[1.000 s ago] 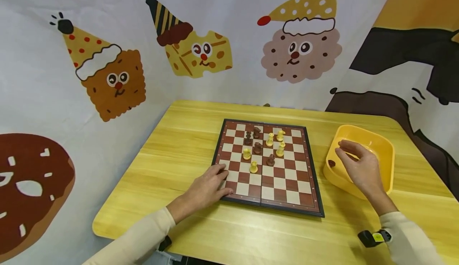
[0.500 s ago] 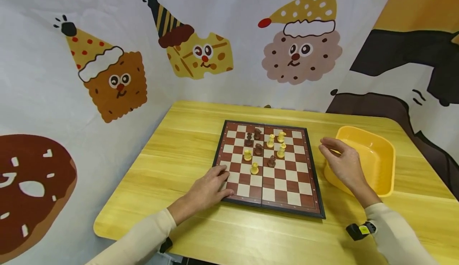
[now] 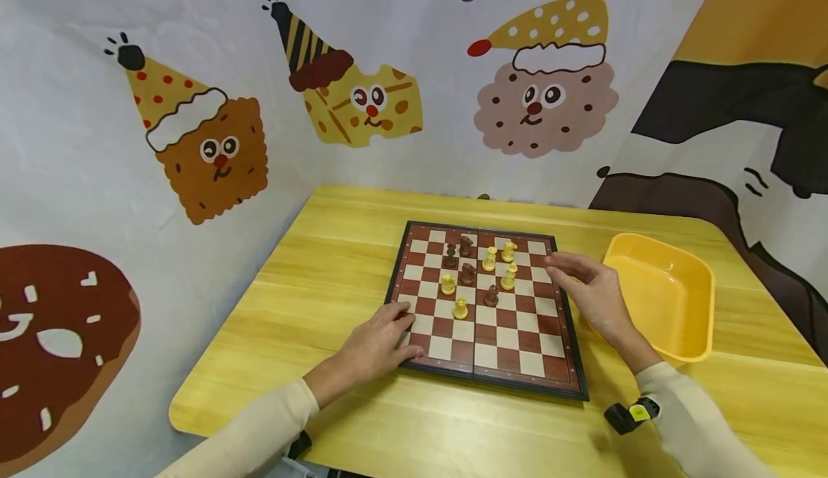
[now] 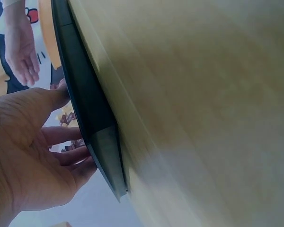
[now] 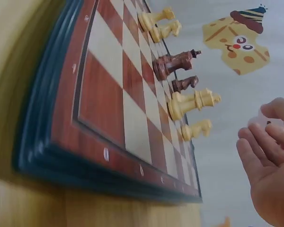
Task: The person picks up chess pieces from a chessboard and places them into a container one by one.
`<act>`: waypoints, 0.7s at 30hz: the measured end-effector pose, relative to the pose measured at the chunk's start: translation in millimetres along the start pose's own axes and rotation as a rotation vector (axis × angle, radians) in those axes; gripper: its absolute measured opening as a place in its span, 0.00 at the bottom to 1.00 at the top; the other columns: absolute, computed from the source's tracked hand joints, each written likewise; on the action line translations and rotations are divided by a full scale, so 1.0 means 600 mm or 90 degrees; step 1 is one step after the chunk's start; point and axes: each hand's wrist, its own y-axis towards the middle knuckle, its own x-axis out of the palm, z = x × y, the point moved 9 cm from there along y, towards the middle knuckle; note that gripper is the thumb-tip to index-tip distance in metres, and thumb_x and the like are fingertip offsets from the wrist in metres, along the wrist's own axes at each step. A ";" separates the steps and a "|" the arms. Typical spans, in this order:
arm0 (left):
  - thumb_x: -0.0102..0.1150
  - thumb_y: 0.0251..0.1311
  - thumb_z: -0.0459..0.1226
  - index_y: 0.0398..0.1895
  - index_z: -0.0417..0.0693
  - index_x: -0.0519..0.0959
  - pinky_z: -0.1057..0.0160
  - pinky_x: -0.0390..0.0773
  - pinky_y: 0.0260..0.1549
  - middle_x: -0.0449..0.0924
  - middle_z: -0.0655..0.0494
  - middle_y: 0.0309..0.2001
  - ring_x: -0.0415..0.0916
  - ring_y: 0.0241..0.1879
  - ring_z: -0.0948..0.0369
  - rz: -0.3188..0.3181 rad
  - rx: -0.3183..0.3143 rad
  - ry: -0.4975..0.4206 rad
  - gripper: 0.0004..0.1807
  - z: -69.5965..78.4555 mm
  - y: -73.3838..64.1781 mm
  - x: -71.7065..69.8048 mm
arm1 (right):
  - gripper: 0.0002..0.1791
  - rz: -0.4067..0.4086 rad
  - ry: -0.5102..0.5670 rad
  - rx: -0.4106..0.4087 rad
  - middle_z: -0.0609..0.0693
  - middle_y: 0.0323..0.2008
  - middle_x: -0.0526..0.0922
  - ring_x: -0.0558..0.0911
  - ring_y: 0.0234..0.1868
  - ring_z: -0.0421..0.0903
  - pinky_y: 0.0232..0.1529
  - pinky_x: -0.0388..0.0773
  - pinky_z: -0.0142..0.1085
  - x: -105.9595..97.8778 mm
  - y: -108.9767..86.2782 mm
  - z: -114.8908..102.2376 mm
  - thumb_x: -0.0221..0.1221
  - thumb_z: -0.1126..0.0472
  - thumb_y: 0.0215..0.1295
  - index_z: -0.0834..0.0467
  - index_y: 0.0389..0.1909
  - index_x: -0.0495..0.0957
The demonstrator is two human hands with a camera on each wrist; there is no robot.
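A red-brown and cream chessboard (image 3: 527,364) lies unfolded on the table. My left hand (image 3: 371,341) rests on its near left corner, fingertips over the left edge and thumb at the front rim. In the left wrist view, those fingers (image 4: 87,153) touch the board's dark side. Above the right border hovers my right hand (image 3: 598,298), loosely bent, with nothing seen between fingers and thumb. Several chess pieces stand mid-board and toward the back, among them a yellow knight (image 3: 508,251), a brown knight (image 3: 468,274) and a tall brown piece (image 3: 450,255).
To the right of the board stands a yellow plastic tray (image 3: 701,305), its left side partly hidden by my right hand and forearm. The wooden table (image 3: 310,262) meets a wall sheet (image 3: 446,169) with cartoon prints at the back and left.
My right hand has moved left from over the tray to the board's right border. A small dark brown thing seen below it at the tray is no longer visible. The left hand stays put.
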 end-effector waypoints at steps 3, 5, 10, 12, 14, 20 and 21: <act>0.64 0.67 0.52 0.64 0.35 0.77 0.49 0.74 0.61 0.66 0.40 0.70 0.63 0.69 0.46 0.000 0.008 -0.004 0.33 0.003 -0.003 0.003 | 0.20 -0.001 -0.050 0.008 0.63 0.51 0.85 0.81 0.46 0.32 0.41 0.78 0.21 0.016 0.002 0.007 0.63 0.60 0.73 0.67 0.59 0.80; 0.64 0.68 0.52 0.65 0.36 0.77 0.50 0.75 0.61 0.66 0.40 0.70 0.63 0.70 0.47 0.001 0.010 -0.004 0.33 0.005 -0.005 0.004 | 0.20 -0.004 -0.092 0.014 0.61 0.50 0.85 0.80 0.45 0.32 0.39 0.76 0.20 0.026 0.003 0.012 0.62 0.57 0.74 0.65 0.59 0.81; 0.64 0.68 0.52 0.66 0.37 0.76 0.50 0.74 0.61 0.65 0.41 0.71 0.62 0.70 0.47 -0.007 0.003 -0.008 0.33 0.006 -0.007 0.007 | 0.19 -0.026 -0.098 0.016 0.59 0.51 0.85 0.81 0.47 0.38 0.39 0.77 0.21 0.048 0.006 0.022 0.62 0.57 0.74 0.65 0.57 0.82; 0.63 0.68 0.53 0.66 0.37 0.76 0.51 0.74 0.61 0.65 0.41 0.71 0.62 0.71 0.48 -0.007 0.000 -0.010 0.33 0.004 -0.007 0.006 | 0.17 -0.033 -0.088 0.017 0.59 0.51 0.85 0.82 0.46 0.42 0.37 0.78 0.23 0.056 0.011 0.026 0.62 0.58 0.73 0.64 0.55 0.83; 0.64 0.68 0.53 0.66 0.38 0.76 0.51 0.74 0.61 0.65 0.41 0.71 0.62 0.71 0.48 -0.005 -0.001 -0.010 0.33 0.002 -0.007 0.006 | 0.15 -0.047 -0.075 0.035 0.59 0.51 0.85 0.82 0.44 0.47 0.34 0.78 0.26 0.064 0.015 0.032 0.62 0.59 0.73 0.64 0.54 0.84; 0.64 0.68 0.52 0.65 0.37 0.76 0.51 0.75 0.60 0.66 0.41 0.70 0.63 0.70 0.48 0.005 0.001 -0.002 0.32 -0.001 -0.006 0.005 | 0.18 -0.101 0.000 0.126 0.65 0.57 0.80 0.78 0.52 0.50 0.42 0.77 0.27 0.095 0.022 0.056 0.59 0.63 0.75 0.69 0.59 0.79; 0.64 0.68 0.52 0.65 0.37 0.76 0.51 0.75 0.60 0.66 0.41 0.70 0.63 0.70 0.48 0.005 0.001 -0.001 0.32 -0.002 -0.005 0.004 | 0.19 -0.109 0.017 0.139 0.66 0.58 0.79 0.78 0.54 0.51 0.44 0.77 0.27 0.100 0.022 0.059 0.58 0.63 0.75 0.70 0.60 0.78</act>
